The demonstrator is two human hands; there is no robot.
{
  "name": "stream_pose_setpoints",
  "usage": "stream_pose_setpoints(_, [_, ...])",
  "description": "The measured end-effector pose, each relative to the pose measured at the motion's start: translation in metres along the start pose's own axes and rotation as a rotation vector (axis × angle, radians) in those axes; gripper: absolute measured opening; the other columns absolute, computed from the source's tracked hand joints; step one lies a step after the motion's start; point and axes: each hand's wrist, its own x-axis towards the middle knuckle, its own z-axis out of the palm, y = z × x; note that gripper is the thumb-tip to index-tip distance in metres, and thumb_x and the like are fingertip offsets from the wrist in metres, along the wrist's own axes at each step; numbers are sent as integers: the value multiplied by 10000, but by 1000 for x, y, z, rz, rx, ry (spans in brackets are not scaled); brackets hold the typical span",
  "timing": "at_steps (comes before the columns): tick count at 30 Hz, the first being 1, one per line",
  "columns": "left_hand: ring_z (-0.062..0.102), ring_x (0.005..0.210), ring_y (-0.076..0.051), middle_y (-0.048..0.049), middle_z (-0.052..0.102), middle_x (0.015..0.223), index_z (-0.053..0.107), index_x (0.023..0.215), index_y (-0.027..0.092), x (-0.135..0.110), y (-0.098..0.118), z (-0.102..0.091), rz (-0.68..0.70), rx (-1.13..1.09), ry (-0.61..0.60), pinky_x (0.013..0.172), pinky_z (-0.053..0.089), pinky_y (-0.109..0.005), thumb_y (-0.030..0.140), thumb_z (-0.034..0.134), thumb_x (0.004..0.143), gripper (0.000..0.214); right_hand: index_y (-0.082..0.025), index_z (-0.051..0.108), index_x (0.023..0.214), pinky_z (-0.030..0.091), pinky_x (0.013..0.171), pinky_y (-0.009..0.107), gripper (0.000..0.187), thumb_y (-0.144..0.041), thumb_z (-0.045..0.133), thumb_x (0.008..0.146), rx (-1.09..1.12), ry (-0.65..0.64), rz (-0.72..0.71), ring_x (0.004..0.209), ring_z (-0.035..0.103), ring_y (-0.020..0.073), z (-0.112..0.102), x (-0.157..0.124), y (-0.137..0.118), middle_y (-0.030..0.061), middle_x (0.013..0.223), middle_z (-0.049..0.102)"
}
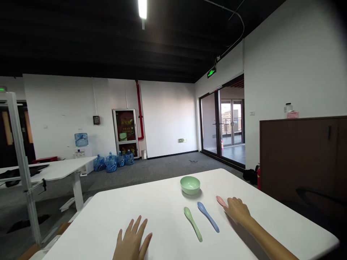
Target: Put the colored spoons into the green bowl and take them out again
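Note:
On the white table stands a pale green bowl. In front of it lie a green spoon and a blue spoon, side by side. To their right, my right hand is closed over the handle of a pink spoon; only the spoon's bowl end shows past my fingers. My left hand lies flat on the table near the front edge, fingers spread, holding nothing.
A brown cabinet stands at the right with a dark chair before it. Another white desk and a metal post are at the left. Several blue water jugs sit by the far wall.

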Motion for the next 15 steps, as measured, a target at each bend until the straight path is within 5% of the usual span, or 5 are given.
stream_pose_setpoints(8, [398,1541,-339,-48,468,1648,518,1527,316,1,1,-1,-9,13,-24,1215,388,-611,415,377,1015,541,-166,734,913,409,700,347,316,-206,427,979,110,-38,22,901,697,296,9,1,6,164,1003,748])
stream_pose_setpoints(12, [394,1543,-346,-56,467,1647,517,1528,306,1,1,1,-8,-9,-28,1218,378,-626,419,377,1013,546,-172,718,808,372,674,338,453,-360,381,1045,174,40,-13,832,688,279,-6,9,-10,166,929,747])
stream_pose_setpoints(15, [393,1544,-340,-51,467,1649,516,1529,309,0,1,1,-10,-15,-36,1223,373,-621,435,367,1017,548,-157,721,828,354,669,320,407,-269,382,1025,172,101,-75,847,691,261,-26,18,-35,166,943,754])
